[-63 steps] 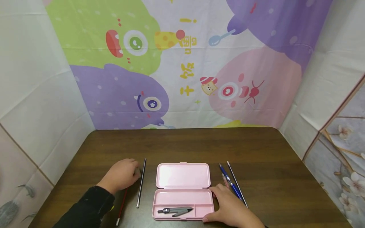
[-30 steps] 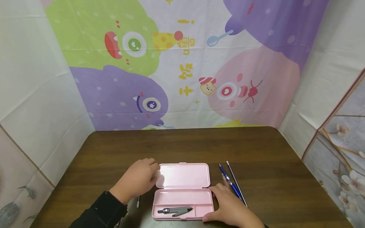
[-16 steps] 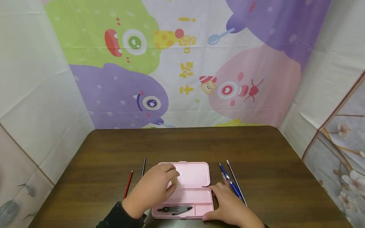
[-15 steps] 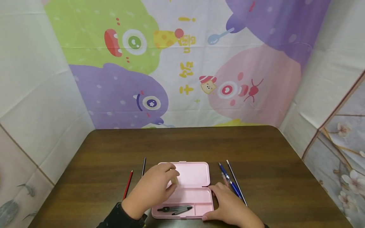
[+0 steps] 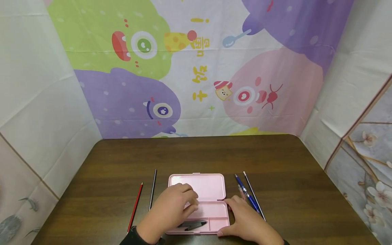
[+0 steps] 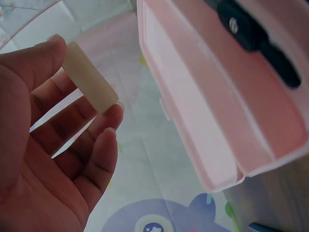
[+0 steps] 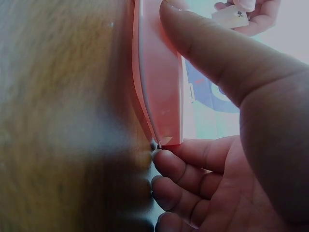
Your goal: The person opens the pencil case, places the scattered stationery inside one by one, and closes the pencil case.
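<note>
Hovering over the open pink case (image 5: 211, 189) in the head view, the left hand (image 5: 173, 206) partly hides the compass (image 5: 196, 224) lying inside; the right hand (image 5: 245, 219) grips the case's right end; a blue pen (image 5: 247, 194) lies just beyond on the bench (image 5: 294, 190); in the left wrist view, thumb and fingers pinch a pale eraser (image 6: 90, 77), clear of the case; in the right wrist view, thumb and forefinger span the case's end.

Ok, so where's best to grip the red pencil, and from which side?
I'd pinch the red pencil mid-shaft from above, across its width: it lies flat and thin, tabletop showing on both sides. The sleeve hides its near end. The left hand should first release the eraser.
</note>
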The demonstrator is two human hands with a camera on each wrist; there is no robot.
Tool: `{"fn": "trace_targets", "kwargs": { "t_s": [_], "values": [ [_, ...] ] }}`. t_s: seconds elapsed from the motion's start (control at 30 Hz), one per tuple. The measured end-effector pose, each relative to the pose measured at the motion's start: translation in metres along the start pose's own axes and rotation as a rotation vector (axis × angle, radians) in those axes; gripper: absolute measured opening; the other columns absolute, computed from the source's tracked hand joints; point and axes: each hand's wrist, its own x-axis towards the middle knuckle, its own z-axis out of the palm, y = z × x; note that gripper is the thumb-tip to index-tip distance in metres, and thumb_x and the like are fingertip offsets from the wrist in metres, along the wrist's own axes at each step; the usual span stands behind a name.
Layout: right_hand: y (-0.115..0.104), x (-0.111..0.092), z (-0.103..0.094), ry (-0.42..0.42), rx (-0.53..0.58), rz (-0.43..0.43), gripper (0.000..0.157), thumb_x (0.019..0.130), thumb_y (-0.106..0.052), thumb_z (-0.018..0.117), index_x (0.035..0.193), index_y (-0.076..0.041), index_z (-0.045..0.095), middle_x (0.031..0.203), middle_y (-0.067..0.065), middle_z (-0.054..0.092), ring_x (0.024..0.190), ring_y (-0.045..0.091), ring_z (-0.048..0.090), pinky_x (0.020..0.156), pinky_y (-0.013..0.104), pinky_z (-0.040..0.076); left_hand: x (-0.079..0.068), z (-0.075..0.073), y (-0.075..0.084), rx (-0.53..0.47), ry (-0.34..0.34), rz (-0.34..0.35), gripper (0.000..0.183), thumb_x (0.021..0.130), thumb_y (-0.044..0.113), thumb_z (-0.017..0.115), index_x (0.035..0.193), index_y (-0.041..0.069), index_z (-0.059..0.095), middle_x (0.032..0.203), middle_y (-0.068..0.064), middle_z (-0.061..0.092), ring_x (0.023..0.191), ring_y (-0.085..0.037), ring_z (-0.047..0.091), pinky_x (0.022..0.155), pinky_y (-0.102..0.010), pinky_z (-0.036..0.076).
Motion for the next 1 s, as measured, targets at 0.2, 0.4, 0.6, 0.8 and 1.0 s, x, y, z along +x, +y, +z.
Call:
{"fn": "trace_targets", "kwargs": {
  "t_s": [0.2,0.4,0.6,0.8,1.0],
  "values": [
    [-0.001,0.000,-0.001,-0.008,0.005,0.005,0.099,0.059,-0.078,0.071,0.126,-0.006,0.058,0.108,-0.003,0.056,0.104,0.017,0.053,0.092,0.046,0.046,0.000,0.007,0.008,0.036,-0.024,0.009,0.014,0.083,0.035,0.073,0.083,0.022,0.067,0.081,0.012,0.056,0.075,-0.007,0.052,0.069,-0.028,0.049],
    [-0.002,0.000,-0.002,-0.003,0.008,-0.002,0.099,0.058,-0.079,0.070,0.125,-0.006,0.059,0.107,-0.003,0.056,0.102,0.016,0.053,0.093,0.046,0.046,0.001,0.011,0.016,0.037,-0.050,0.028,0.011,0.085,0.031,0.072,0.083,0.021,0.067,0.079,0.012,0.053,0.074,-0.007,0.051,0.070,-0.028,0.048],
    [-0.003,0.000,-0.003,0.008,0.001,-0.013,0.098,0.058,-0.078,0.071,0.124,-0.006,0.059,0.107,-0.002,0.057,0.101,0.017,0.054,0.091,0.045,0.047,0.003,0.015,0.024,0.018,-0.097,0.020,0.007,0.085,0.022,0.070,0.091,0.019,0.068,0.084,0.010,0.055,0.080,-0.008,0.054,0.075,-0.028,0.049],
    [-0.001,-0.001,-0.001,0.021,-0.003,-0.020,0.095,0.059,-0.076,0.073,0.123,-0.007,0.059,0.107,-0.003,0.056,0.102,0.016,0.054,0.091,0.045,0.047,0.011,0.022,0.039,0.033,-0.136,0.017,0.014,0.083,0.016,0.069,0.096,0.017,0.068,0.086,0.009,0.056,0.083,-0.009,0.056,0.080,-0.026,0.049],
    [0.000,-0.001,0.001,0.047,-0.008,-0.041,0.093,0.058,-0.074,0.075,0.121,-0.007,0.060,0.105,-0.004,0.056,0.101,0.016,0.053,0.097,0.047,0.042,0.016,0.027,0.052,0.053,-0.161,-0.018,0.015,0.081,0.015,0.069,0.096,0.017,0.067,0.087,0.008,0.057,0.083,-0.009,0.057,0.080,-0.025,0.049]
  ]
}}
